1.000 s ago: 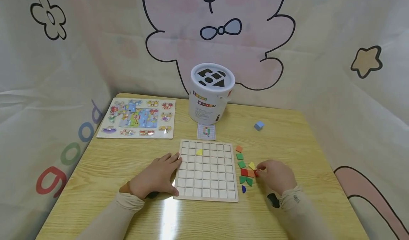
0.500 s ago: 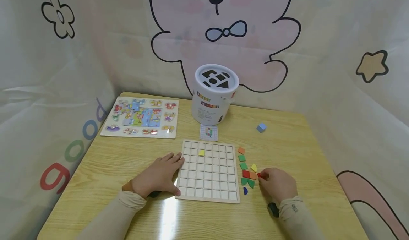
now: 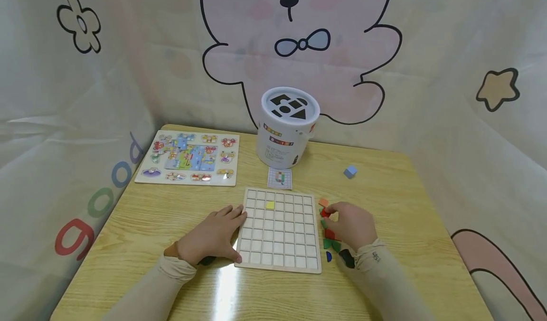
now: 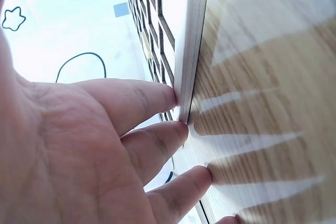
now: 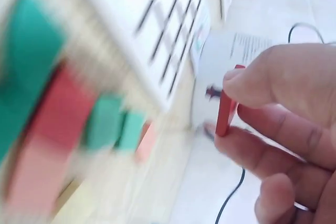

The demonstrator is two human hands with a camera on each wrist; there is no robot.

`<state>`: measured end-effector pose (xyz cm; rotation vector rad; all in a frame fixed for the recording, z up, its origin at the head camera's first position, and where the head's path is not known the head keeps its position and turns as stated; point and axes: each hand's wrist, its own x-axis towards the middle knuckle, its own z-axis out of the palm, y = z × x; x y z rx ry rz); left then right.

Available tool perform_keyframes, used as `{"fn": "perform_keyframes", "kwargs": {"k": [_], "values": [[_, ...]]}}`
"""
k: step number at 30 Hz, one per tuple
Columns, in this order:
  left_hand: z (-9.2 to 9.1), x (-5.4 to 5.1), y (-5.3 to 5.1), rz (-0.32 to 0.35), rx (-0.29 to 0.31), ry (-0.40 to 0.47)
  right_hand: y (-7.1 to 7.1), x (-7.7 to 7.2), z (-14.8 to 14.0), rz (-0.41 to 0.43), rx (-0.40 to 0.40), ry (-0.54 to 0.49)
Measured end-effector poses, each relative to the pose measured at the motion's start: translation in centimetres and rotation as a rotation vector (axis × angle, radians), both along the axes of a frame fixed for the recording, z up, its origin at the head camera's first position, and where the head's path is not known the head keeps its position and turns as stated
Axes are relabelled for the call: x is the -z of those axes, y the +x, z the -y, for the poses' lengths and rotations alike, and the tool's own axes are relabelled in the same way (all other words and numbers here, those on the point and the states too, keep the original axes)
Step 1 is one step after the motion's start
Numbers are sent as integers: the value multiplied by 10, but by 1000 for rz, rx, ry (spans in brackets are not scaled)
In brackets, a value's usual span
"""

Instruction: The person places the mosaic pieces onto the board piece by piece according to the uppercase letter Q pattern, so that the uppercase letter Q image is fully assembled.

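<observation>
As right hand (image 3: 351,223) pinches red piece (image 5: 226,112), barely parted

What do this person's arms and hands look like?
The left hand and right hand are ungloved. Long cream fabric sleeves bunch at the wrists; the right one bears a small dark marking. A brown band shows at the left wrist, and a small black object beside each wrist.

Left forearm (image 3: 151,287) slanting inward, left hand (image 3: 211,233) palm down, its fingers (image 4: 139,100) slightly spread and nearly straight (thumb (image 3: 232,253) well apart from them), right forearm (image 3: 393,280) slanting inward too, right hand (image 3: 352,223) in a pinch between thumb (image 5: 278,77) and fingertips (image 5: 227,142)
</observation>
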<state>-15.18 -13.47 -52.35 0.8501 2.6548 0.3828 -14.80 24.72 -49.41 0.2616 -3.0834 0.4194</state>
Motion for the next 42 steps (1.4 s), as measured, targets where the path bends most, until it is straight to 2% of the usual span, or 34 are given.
{"fn": "perform_keyframes", "kwargs": {"k": [4,9,17,23,29,32,34,37,42], "values": [[1,-1,1,3,-6,5,-22,-1,28,-25,-143,11],[1,0,1,10,-7,-1,-46,8,57,26,-292,31],[0,0,0,18,-10,-8,-69,20,86,72,-354,105],[0,-2,1,21,-13,3,-77,30,92,76,-375,131],[1,-4,2,29,-19,8,-80,31,96,86,-375,139],[0,-4,2,30,-18,12,-78,26,95,112,-375,135],[0,-3,2,28,-15,8,-75,18,90,124,-372,113],[0,-2,1,25,-10,3,-72,-2,76,99,-348,66],[2,0,0,27,-3,5,-63,-37,41,21,-256,1]]}}
